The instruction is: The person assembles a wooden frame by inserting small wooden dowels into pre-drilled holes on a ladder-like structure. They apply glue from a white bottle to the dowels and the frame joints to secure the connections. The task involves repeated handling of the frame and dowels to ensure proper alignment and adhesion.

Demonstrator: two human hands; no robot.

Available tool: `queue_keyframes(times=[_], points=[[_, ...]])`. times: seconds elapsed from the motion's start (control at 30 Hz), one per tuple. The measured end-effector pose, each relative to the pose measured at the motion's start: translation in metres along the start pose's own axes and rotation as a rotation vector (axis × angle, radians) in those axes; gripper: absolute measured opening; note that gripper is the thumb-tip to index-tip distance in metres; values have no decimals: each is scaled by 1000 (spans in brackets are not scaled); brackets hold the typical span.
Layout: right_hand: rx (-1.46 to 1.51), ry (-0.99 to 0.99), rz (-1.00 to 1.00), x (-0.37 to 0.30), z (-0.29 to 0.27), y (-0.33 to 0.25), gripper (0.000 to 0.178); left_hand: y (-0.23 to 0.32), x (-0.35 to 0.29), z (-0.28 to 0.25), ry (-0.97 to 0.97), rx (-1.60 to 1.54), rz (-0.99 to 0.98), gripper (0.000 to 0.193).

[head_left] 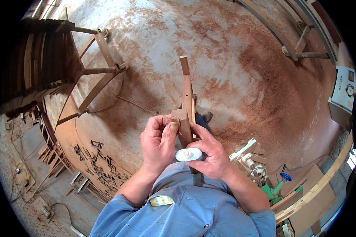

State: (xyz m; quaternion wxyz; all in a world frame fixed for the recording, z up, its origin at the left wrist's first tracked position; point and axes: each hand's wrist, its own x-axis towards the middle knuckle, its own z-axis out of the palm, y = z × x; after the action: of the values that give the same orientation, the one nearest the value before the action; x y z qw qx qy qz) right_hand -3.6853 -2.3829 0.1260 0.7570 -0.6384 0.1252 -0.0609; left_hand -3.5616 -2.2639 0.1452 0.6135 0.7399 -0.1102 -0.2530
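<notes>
In front of my body, a brown wooden workpiece [186, 94] runs away from me, long and slightly bent. A squared block end [180, 114] of wood stands up at its near part. My left hand [161, 138] is closed, with thumb and fingers pinched together against the left side of this block; whatever is between the fingertips is too small to make out. A white plastic squeeze bottle [182, 155] with a small nozzle sits in my right hand [209, 153], its fingers wrapped around it close to the wood. The nozzle end faces up toward me.
Dark boards [31, 63] are stacked on a wheeled wooden-legged cart [103, 73] at left. Metal clamps [103, 162] lie piled on the floor below it. At right are a green machine with a blue handwheel [285, 176] and a white box [343, 89]. Sawdust [265, 87] covers the floor.
</notes>
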Motion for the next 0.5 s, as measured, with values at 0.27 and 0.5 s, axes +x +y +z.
queue_keyframes(times=[0.27, 0.5], points=[[-27, -8, -8, 1, 2, 0, 36, 7, 2, -7, -2, 45, -9, 19], [-37, -4, -40, 4, 1, -3, 34, 7, 4, -7, -19, -12, -20, 17]])
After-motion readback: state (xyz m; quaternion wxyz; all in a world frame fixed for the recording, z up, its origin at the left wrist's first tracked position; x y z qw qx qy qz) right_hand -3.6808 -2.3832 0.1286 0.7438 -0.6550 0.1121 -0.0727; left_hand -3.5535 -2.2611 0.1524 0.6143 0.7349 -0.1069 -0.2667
